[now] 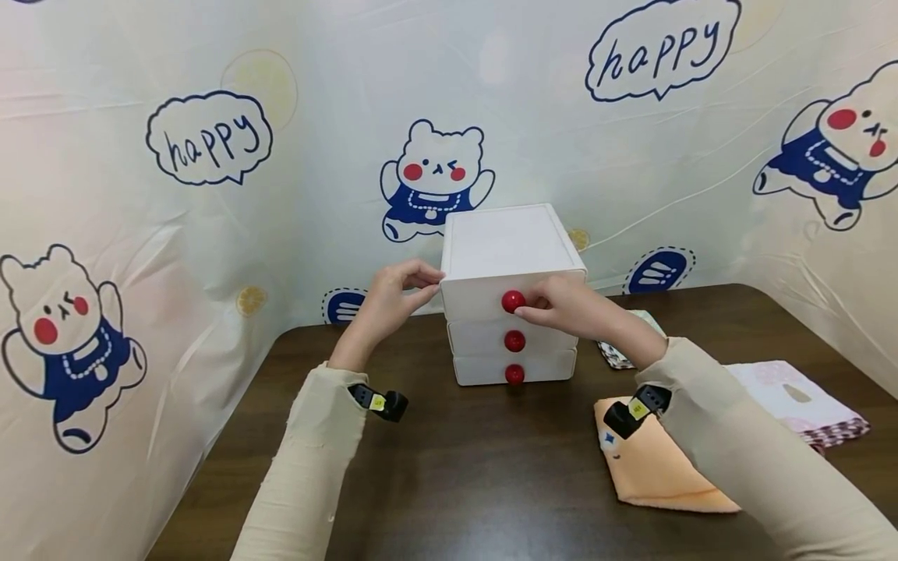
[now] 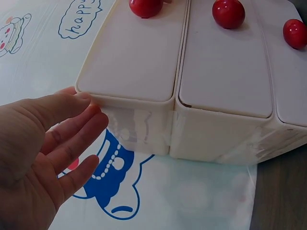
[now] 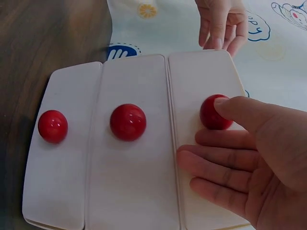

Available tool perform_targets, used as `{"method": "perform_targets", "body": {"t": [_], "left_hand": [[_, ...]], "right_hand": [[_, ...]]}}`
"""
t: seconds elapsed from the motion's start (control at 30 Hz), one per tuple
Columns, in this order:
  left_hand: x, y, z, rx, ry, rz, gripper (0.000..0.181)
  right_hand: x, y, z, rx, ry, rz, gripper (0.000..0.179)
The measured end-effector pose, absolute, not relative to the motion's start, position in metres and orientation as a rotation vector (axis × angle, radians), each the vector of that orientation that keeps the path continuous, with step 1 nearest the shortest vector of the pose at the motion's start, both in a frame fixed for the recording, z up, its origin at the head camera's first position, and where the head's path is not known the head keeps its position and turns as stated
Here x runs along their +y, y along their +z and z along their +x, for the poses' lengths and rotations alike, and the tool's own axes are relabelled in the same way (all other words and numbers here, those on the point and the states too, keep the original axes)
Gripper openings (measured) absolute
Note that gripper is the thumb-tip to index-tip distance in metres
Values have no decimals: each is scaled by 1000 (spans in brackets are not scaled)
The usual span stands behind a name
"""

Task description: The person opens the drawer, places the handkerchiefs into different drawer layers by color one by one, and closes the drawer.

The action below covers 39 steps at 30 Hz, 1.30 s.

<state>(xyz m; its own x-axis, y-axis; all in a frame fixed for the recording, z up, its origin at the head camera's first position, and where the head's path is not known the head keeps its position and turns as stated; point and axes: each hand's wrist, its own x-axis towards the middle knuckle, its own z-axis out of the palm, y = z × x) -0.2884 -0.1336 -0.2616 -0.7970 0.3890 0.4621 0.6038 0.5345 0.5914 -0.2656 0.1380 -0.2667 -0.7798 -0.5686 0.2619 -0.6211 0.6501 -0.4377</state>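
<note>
A white drawer box (image 1: 515,241) with three stacked drawers stands upright on the table, a round red knob on each drawer front. My right hand (image 1: 564,304) is at the top drawer (image 1: 473,300) and pinches its red knob (image 3: 213,112) between thumb and index finger; the other fingers extend beside it, close to the drawer front. At the box's upper left corner, my left hand (image 1: 393,300) holds the edge with thumb and index finger. In the left wrist view its other fingers are spread loosely along the side. The middle knob (image 1: 514,340) and bottom knob (image 1: 514,374) are untouched.
Right of the box lies a folded orange cloth (image 1: 652,467), partly under my right forearm. Farther right is a pale folded cloth (image 1: 793,393) with a checked edge; another small patterned cloth (image 1: 617,356) lies behind my right wrist. A printed curtain (image 1: 337,117) hangs behind the dark table (image 1: 449,467).
</note>
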Motion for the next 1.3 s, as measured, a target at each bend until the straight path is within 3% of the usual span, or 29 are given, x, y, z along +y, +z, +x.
{"method": "perform_targets", "body": {"t": [0.3, 0.53, 1.1, 1.3], "left_hand": [[-133, -260, -289, -2502, -1151, -818, 18], [-133, -260, -289, -2498, -1158, -807, 18], [-135, -261, -290, -2508, -1186, -791, 20], [-135, -261, -291, -2500, -1199, -789, 20]], "right_hand": [[131, -272, -266, -2696, 835, 890, 25], [126, -277, -264, -2668, 917, 743, 41], [120, -286, -259, -2570, 1003, 562, 27], [119, -286, -259, -2606, 1077, 510, 38]]}}
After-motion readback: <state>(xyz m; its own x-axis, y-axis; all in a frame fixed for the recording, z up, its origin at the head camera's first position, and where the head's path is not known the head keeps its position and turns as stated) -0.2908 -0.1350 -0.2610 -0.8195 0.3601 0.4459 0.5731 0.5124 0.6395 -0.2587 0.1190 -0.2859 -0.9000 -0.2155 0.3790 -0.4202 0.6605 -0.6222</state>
